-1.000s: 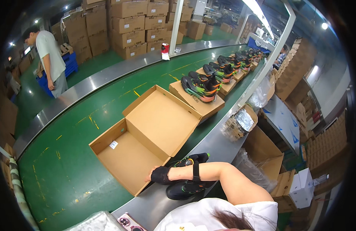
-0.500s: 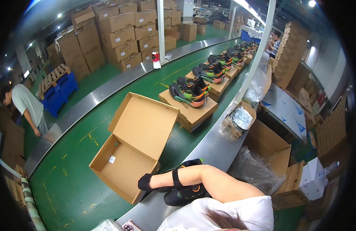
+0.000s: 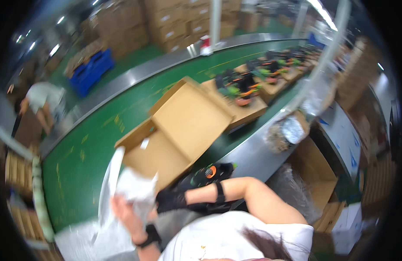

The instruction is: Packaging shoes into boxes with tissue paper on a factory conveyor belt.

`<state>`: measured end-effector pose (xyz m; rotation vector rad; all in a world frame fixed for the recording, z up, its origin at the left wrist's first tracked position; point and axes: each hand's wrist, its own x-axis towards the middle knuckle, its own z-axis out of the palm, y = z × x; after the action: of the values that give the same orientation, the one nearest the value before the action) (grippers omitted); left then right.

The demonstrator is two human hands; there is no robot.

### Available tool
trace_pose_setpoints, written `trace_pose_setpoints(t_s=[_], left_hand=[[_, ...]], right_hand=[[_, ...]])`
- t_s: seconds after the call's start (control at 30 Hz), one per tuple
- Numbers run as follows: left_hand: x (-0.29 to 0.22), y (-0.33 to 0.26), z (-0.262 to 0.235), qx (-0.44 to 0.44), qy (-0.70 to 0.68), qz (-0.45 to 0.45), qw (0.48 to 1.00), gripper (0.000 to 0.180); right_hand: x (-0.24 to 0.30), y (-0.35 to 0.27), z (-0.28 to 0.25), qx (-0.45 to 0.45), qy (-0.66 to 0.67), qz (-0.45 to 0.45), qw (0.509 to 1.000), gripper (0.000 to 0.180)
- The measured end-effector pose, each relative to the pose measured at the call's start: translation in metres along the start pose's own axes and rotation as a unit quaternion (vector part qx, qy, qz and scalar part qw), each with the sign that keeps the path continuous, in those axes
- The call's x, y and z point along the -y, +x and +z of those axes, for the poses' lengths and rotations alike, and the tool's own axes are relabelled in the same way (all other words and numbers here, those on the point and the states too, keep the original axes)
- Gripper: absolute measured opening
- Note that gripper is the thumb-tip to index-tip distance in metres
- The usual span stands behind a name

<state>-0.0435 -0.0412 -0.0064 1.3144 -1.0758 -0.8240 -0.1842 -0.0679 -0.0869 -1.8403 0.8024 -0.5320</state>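
My left hand point(image 3: 127, 217), with a black band at the wrist, grips a crumpled white paper sheet point(image 3: 137, 187). The sheet rises in front of the near-left side of an open brown shoebox point(image 3: 155, 154), whose lid is folded back. Close beside the paper is my right hand point(image 3: 171, 199) in a black glove; its fingers are blurred and partly hidden. A black shoe with orange and green trim point(image 3: 209, 174) lies just beyond my right wrist, next to the box.
More white sheets point(image 3: 74, 241) lie at the near left. Several shoes point(image 3: 240, 87) sit on boxes along the green conveyor point(image 3: 94, 152). An open carton with clear plastic point(image 3: 292, 191) stands at my right. Another person point(image 3: 44, 102) bends at the far left.
My left hand has come into view with the white paper. My right hand has drawn back from the box edge toward the paper. The view has shifted, and the whole scene is blurred.
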Motion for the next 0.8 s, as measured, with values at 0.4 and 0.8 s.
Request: trace_pose_setpoints(t_s=[0.4,0.8], left_hand=[[0.13,0.081,-0.061,0.07,0.548,0.084,0.829,0.06],[0.192,0.127,-0.113,-0.041,0.488,-0.228,0.842,0.098]], right_hand=[[-0.083,0.002,-0.18,-0.708,-0.014,0.141,0.692,0.053],[-0.112,-0.091,-0.242,-0.793,-0.235,0.221,0.517,0.073]])
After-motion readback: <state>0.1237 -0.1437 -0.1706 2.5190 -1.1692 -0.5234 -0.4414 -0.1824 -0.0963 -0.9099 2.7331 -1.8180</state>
